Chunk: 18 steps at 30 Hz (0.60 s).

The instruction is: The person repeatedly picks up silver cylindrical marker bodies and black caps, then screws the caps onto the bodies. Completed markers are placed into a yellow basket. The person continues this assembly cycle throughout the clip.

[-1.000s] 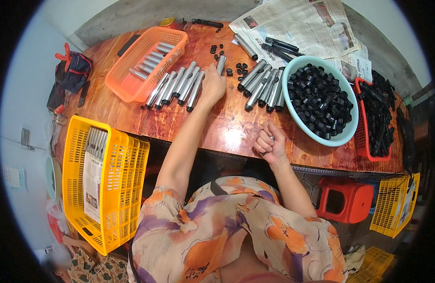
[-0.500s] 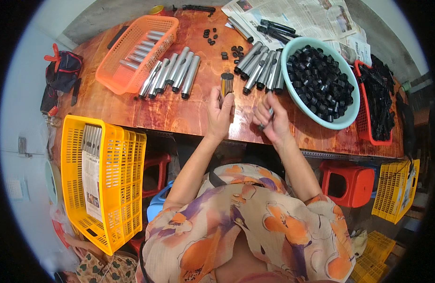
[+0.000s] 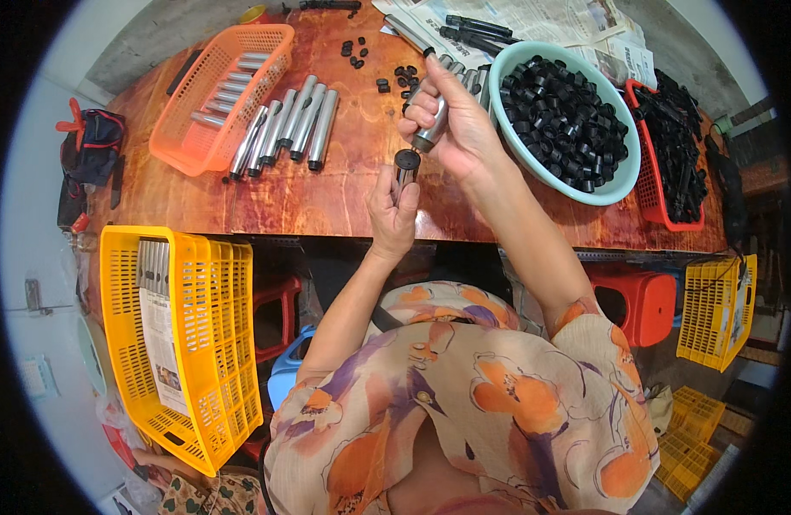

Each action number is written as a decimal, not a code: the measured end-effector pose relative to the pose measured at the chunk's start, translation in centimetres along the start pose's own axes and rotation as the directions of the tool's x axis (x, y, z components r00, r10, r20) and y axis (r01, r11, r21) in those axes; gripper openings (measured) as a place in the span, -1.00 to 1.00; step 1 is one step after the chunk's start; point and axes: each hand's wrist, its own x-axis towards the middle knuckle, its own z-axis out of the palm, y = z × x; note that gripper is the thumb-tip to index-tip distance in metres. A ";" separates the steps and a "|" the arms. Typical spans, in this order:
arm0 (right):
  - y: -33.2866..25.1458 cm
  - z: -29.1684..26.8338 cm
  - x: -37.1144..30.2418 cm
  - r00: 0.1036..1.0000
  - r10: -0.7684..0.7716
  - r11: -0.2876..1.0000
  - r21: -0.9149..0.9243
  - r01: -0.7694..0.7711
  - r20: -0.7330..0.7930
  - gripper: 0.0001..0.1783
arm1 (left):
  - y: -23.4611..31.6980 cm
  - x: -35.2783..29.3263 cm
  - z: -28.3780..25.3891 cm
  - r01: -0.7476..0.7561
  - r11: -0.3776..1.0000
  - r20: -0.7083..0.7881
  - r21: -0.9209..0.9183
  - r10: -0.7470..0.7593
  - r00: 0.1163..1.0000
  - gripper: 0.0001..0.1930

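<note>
My left hand (image 3: 392,216) is closed around a short shiny cylinder (image 3: 406,163) whose round black end faces up. Just above it, my right hand (image 3: 464,129) grips a silver tube (image 3: 430,133), tilted, with its dark end by the cylinder's black top. I cannot tell whether the two touch. Several silver tubes with black ends (image 3: 299,120) lie side by side to the left of my hands. More silver tubes (image 3: 477,83) lie partly hidden behind my right hand. Small black parts (image 3: 406,75) are scattered on the table beyond.
A pale blue basin (image 3: 633,163) heaped with black rings stands at right, beside a red basket (image 3: 649,193) of black pieces. An orange basket (image 3: 160,142) holds tubes at left. Newspaper (image 3: 567,26) covers the far side. A yellow crate (image 3: 241,343) stands lower left, near another person's arm (image 3: 168,463).
My right hand has moved up and left and now holds a silver tube over the left hand's cylinder. That cylinder's black end has turned more toward me. The whole view has shifted slightly.
</note>
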 end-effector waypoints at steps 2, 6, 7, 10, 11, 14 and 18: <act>0.3 0.0 0.1 0.999 0.028 0.999 0.020 -0.027 -0.040 -0.64 | -0.1 -0.1 -0.1 -0.003 1.000 -0.003 0.001 0.003 1.000 -0.69; 0.4 0.1 0.3 0.995 0.034 0.999 0.015 -0.033 -0.093 -0.64 | 0.1 -0.1 0.1 0.000 1.000 -0.020 -0.013 -0.001 1.000 -0.68; 0.4 0.1 0.3 0.996 0.037 0.999 0.016 -0.036 -0.080 -0.64 | 0.3 0.0 0.2 0.001 1.000 -0.025 -0.024 -0.002 1.000 -0.68; 0.3 0.3 0.2 0.998 0.039 0.999 0.012 -0.038 -0.054 -0.64 | 0.5 0.2 0.1 -0.087 0.992 -0.008 0.091 0.088 0.996 -0.66; 0.3 0.3 0.2 0.998 0.034 0.999 0.006 -0.034 -0.052 -0.64 | 0.5 0.2 0.1 -0.089 0.992 -0.005 0.089 0.090 0.996 -0.66; 0.3 0.3 0.2 0.999 0.021 1.000 -0.012 -0.021 -0.040 -0.64 | 0.5 0.2 0.1 -0.094 0.992 -0.002 0.087 0.095 0.995 -0.65; 0.3 0.4 0.1 0.999 0.002 0.999 -0.048 -0.004 -0.032 -0.63 | 0.6 0.3 0.1 -0.091 0.991 0.001 0.098 0.091 0.996 -0.63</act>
